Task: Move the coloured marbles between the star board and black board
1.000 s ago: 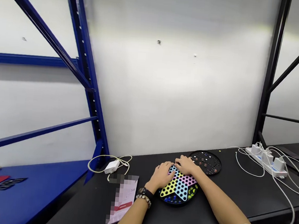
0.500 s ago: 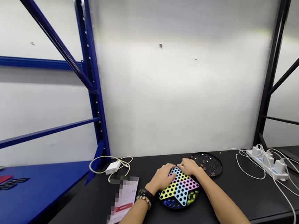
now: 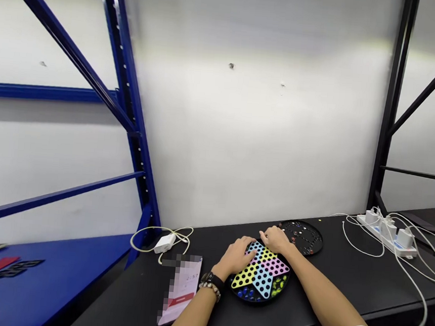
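Left hand (image 3: 235, 258) lies flat and wide on the star board (image 3: 263, 281), on its far left side. Right hand (image 3: 276, 240) sits on the far edge of the board with bent fingers, and I cannot tell if they grip it. The board is round, with no long side, and lies right under my hands. Its blue tip points at me. A black marble tray (image 3: 304, 237) sits just past the board, nearer my right hand.
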The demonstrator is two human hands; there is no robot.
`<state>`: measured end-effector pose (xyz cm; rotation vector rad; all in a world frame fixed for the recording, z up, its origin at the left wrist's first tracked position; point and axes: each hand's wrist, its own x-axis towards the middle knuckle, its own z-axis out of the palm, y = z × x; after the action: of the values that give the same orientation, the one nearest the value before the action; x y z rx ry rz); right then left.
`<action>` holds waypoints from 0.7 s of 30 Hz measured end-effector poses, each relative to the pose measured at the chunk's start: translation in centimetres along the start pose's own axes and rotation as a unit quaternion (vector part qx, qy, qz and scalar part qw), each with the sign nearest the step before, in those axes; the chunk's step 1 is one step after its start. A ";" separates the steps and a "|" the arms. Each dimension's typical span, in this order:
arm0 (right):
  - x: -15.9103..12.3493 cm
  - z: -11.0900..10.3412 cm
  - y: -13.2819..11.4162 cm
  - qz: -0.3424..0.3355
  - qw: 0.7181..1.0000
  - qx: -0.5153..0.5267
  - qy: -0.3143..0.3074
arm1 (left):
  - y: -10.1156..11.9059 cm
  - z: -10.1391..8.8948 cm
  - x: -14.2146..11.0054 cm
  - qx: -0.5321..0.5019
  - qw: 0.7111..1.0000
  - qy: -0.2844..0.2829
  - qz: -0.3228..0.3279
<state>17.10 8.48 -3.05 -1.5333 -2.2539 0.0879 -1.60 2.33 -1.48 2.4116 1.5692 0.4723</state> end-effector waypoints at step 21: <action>-0.8 -1.8 3.3 0.000 0.996 0.085 -0.013 | 1.3 -0.3 -0.1 0.036 0.998 0.053 0.002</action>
<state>20.87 8.74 -2.60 -1.4512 -2.2046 0.2932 -0.66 1.68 -0.79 2.4810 1.6515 0.5615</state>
